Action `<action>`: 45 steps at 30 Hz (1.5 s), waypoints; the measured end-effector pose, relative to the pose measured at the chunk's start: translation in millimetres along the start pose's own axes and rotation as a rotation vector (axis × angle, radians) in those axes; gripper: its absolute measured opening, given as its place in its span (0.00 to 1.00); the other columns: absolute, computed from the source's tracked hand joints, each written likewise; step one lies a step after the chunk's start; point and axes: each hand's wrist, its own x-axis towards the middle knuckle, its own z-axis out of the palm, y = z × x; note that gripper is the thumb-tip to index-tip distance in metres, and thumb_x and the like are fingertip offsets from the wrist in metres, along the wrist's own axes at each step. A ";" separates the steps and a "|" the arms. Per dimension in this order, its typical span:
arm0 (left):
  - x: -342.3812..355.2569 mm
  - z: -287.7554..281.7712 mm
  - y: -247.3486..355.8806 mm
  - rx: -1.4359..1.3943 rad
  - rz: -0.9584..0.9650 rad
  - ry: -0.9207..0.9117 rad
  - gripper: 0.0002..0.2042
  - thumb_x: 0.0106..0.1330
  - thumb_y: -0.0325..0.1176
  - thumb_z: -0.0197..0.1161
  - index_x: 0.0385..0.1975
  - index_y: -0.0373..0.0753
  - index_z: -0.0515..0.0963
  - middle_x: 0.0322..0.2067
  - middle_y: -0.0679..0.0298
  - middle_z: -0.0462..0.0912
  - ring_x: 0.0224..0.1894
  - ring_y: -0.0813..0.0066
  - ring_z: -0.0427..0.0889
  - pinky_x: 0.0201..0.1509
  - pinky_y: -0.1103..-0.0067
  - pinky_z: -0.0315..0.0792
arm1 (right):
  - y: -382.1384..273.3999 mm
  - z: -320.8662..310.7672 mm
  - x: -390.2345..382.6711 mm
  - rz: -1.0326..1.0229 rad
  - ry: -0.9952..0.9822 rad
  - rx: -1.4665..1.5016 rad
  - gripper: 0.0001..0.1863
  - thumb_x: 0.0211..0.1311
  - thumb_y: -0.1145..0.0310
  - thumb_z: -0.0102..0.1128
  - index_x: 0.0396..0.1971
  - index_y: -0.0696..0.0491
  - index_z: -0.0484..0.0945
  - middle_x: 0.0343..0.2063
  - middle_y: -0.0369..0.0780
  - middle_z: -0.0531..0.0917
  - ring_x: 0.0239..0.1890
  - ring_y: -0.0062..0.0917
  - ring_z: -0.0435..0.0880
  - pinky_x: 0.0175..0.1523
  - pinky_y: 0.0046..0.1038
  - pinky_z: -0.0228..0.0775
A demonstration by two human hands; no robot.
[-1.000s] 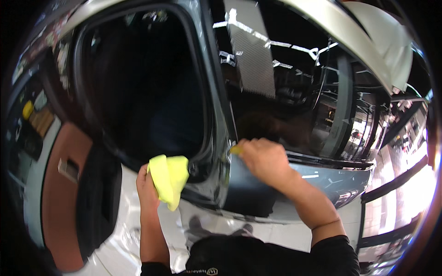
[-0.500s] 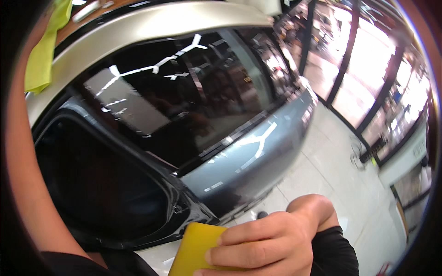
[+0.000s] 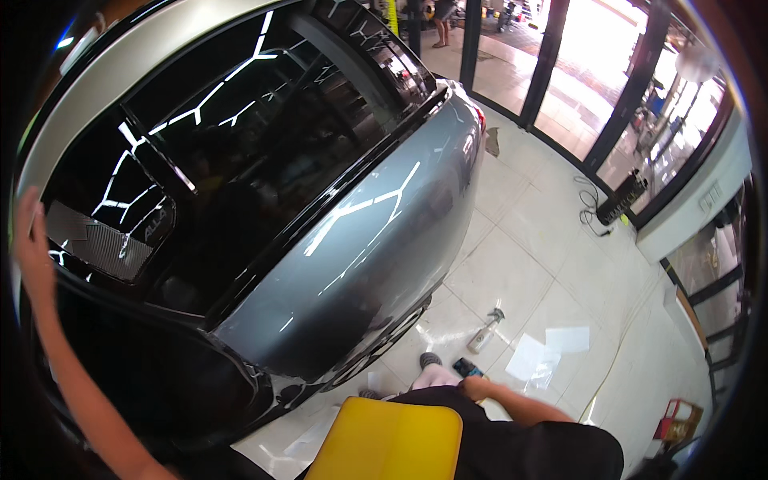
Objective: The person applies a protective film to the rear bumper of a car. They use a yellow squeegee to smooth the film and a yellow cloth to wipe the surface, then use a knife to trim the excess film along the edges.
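My left arm reaches up along the left edge. My left hand is at the car's dark side glass, fingers stretched out and slightly blurred; whether it touches the glass I cannot tell. My right hand is low beside my dark clothing, its fingers curled and partly hidden. Right at its fingers is a small black-and-blue object; I cannot make out what it is or if it is gripped. A yellow flat piece with rounded corners lies in front of my body, with no hand on it.
The grey-blue car body panel curves across the middle, beside a dark opening. On the tiled floor are a spray bottle, white sheets, a black cylinder with a cord and a red box. Glass doors stand behind.
My right hand has left the yellow piece and dropped to my side. The view has shifted, showing more floor, and my left hand has come into sight at the glass.
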 end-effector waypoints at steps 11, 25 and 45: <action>-268.5 28.7 428.5 -0.688 -0.253 -0.616 0.08 0.65 0.25 0.60 0.40 0.30 0.80 0.45 0.49 0.83 0.48 0.52 0.82 0.55 0.67 0.74 | 66.1 33.0 36.9 -0.072 0.074 0.513 0.28 0.66 0.48 0.56 0.55 0.56 0.78 0.53 0.49 0.81 0.56 0.40 0.78 0.62 0.33 0.68; -363.7 30.0 479.7 -0.925 -0.423 -0.918 0.10 0.66 0.29 0.62 0.43 0.32 0.80 0.45 0.51 0.82 0.47 0.51 0.82 0.53 0.67 0.76 | 83.2 42.9 81.1 -0.481 -0.238 0.775 0.31 0.71 0.45 0.44 0.67 0.48 0.67 0.64 0.42 0.73 0.66 0.31 0.68 0.70 0.28 0.56; -296.5 55.8 509.6 -1.124 -0.577 -0.581 0.08 0.66 0.26 0.61 0.43 0.33 0.81 0.44 0.52 0.83 0.45 0.54 0.83 0.51 0.70 0.76 | -29.8 -448.8 -105.7 0.212 1.030 0.058 0.11 0.72 0.66 0.50 0.44 0.57 0.74 0.22 0.44 0.76 0.25 0.32 0.76 0.33 0.33 0.67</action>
